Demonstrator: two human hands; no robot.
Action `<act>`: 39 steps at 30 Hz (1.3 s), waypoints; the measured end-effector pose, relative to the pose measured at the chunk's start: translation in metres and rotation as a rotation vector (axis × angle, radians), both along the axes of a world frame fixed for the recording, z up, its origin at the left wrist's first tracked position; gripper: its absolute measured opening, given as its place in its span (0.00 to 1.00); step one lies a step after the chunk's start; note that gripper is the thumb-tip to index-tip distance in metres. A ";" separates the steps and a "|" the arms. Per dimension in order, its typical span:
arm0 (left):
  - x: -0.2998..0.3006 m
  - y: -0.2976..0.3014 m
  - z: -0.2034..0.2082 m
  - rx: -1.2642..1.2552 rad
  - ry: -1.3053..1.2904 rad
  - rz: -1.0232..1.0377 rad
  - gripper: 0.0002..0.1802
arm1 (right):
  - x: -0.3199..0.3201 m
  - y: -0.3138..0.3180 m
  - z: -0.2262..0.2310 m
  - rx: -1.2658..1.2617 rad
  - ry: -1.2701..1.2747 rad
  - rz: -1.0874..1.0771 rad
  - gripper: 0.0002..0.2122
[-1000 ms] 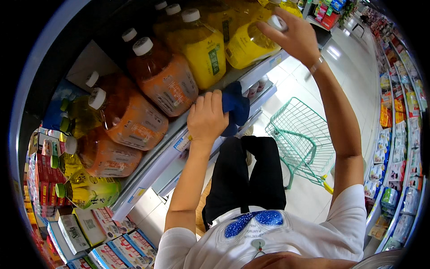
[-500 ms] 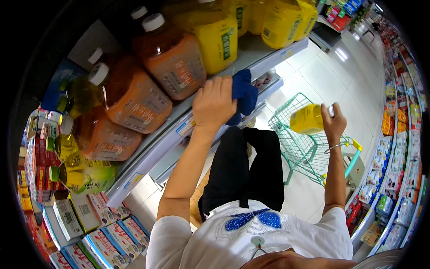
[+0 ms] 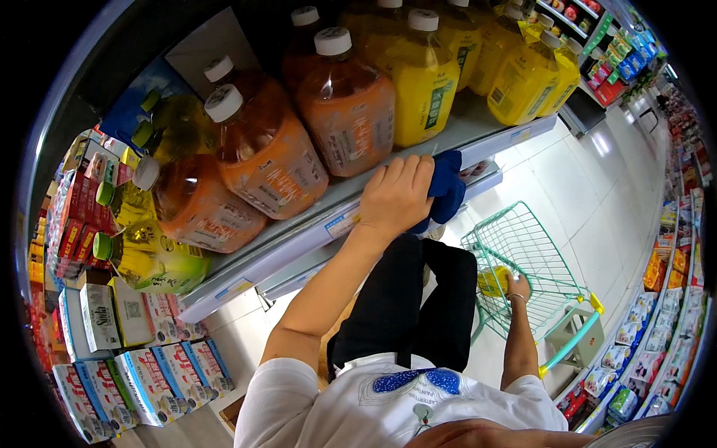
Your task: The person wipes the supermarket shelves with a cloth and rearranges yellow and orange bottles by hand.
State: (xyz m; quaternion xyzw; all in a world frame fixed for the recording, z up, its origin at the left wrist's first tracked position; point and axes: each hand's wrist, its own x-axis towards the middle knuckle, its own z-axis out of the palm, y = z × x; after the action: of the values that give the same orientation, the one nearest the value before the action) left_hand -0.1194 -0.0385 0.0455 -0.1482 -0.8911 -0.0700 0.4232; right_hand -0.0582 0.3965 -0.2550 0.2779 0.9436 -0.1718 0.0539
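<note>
My left hand (image 3: 397,196) rests on the front edge of the shelf (image 3: 299,245), its fingers closed on a bunched dark blue cloth (image 3: 447,188). Low to the right, my right hand (image 3: 517,287) grips a yellow drink bottle (image 3: 491,281) inside the green wire shopping cart (image 3: 551,245). Cart wires cover part of that bottle and hand. Just behind my left hand stand large orange drink bottles (image 3: 351,119) with white caps, beside yellow bottles (image 3: 423,93) of the same shape.
Green-capped bottles (image 3: 160,257) fill the shelf's left end. Stacked drink cartons (image 3: 160,381) stand on the floor at lower left. Along the right side of the tiled aisle (image 3: 582,175) runs a long shelf of packaged goods (image 3: 635,317).
My right hand has lowered the yellow bottle from above the cart down into it. The view has shifted, while my left hand stays on the shelf edge with the blue cloth.
</note>
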 end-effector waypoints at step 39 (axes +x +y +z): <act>-0.010 0.008 -0.026 0.095 0.201 -0.038 0.14 | -0.227 -0.146 0.356 0.474 1.183 0.702 0.21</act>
State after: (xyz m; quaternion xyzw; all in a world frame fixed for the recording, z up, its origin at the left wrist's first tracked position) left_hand -0.1294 -0.0306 0.0193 -0.1510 -0.8370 -0.1049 0.5154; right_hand -0.2849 0.2507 0.1014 -0.1766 0.8601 -0.0569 -0.4752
